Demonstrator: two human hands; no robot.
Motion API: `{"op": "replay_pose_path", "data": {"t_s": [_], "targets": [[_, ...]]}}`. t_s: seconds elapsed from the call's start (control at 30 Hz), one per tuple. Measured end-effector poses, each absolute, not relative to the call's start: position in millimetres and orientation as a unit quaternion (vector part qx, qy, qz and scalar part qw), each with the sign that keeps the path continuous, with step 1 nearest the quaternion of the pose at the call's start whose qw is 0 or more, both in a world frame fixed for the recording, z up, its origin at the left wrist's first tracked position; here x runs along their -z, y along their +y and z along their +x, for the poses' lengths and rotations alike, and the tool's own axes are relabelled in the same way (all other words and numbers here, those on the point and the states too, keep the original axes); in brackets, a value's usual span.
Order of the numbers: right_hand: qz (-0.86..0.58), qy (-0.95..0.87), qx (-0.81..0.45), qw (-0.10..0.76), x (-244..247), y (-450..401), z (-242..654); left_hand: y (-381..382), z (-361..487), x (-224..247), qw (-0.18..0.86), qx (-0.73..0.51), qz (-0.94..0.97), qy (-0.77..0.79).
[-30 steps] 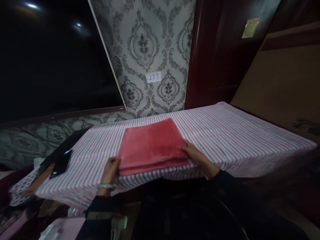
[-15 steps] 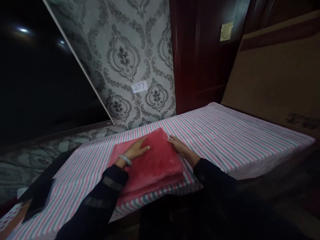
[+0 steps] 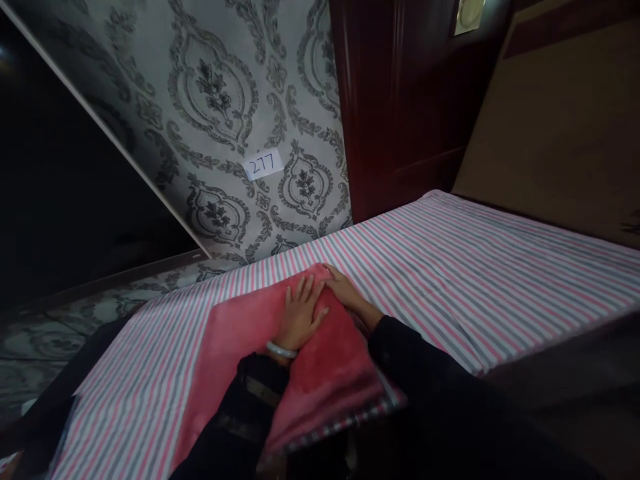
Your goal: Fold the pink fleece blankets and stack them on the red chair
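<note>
We see the folded red towel (image 3: pixel 280 347) lying flat on the striped cloth (image 3: pixel 450 267), directly under both hands and stretching back from them toward our body. Our left hand (image 3: pixel 300 313) lies palm down on the towel's far part, fingers spread and flat against the pile, a pale bangle (image 3: pixel 281 349) at the wrist just behind it. Our right hand (image 3: pixel 345 295) sits just to the right of the left one, touching it, its fingers laid over the towel's far right corner; whether they press flat or curl round the edge we cannot quite tell, since the light is dim there. The towel's long axis appears to run away from us and a little to the right, with the far corner under our fingertips pointing at the patterned wall (image 3: pixel 225 100) and the near edge close to the cloth's front border below our dark sleeves. Beyond the hands, on that wall, a small white label (image 3: pixel 263 163) reads 277.
</note>
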State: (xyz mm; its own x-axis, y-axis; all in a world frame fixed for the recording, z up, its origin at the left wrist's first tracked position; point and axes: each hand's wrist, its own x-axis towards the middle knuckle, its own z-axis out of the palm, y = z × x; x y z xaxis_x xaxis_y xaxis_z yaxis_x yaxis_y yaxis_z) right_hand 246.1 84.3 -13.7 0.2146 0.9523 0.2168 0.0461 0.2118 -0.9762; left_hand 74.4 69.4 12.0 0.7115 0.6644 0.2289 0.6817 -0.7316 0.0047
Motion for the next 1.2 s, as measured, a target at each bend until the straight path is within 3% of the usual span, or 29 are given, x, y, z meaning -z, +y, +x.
{"op": "replay_pose_path", "data": {"t_s": [0.23,0.33,0.43,0.63,0.77,0.87,1.0,1.2], "targets": [[-0.559,-0.492,-0.413,0.524,9.6,89.9,260.6,65.4,75.1,-16.7,0.021,0.09,-0.937,-0.337],[-0.633,-0.547,-0.293,0.462,-13.7,85.0,258.7,60.9,74.3,-18.0,0.004,0.103,-0.939,-0.329],[-0.62,-0.656,-0.143,0.406,-44.6,81.6,239.0,57.4,75.7,-15.9,-0.023,0.123,-0.944,-0.306],[-0.637,-0.703,-0.149,0.279,-90.2,83.0,182.0,74.8,61.6,-42.5,-0.13,0.205,-0.909,-0.338],[-0.731,-0.641,-0.088,0.218,-71.9,70.8,172.0,89.4,11.2,-70.1,-0.077,0.116,-0.849,-0.51],[-0.743,-0.641,0.001,0.192,-40.0,57.1,172.3,90.6,-27.6,-61.2,0.012,0.057,-0.794,-0.605],[-0.73,-0.654,0.034,0.197,-10.3,51.4,175.1,89.2,-51.2,-28.5,0.055,0.088,-0.768,-0.632],[-0.709,-0.661,0.013,0.245,3.5,60.2,185.5,98.0,-57.9,-18.7,0.024,0.103,-0.769,-0.63]]}}
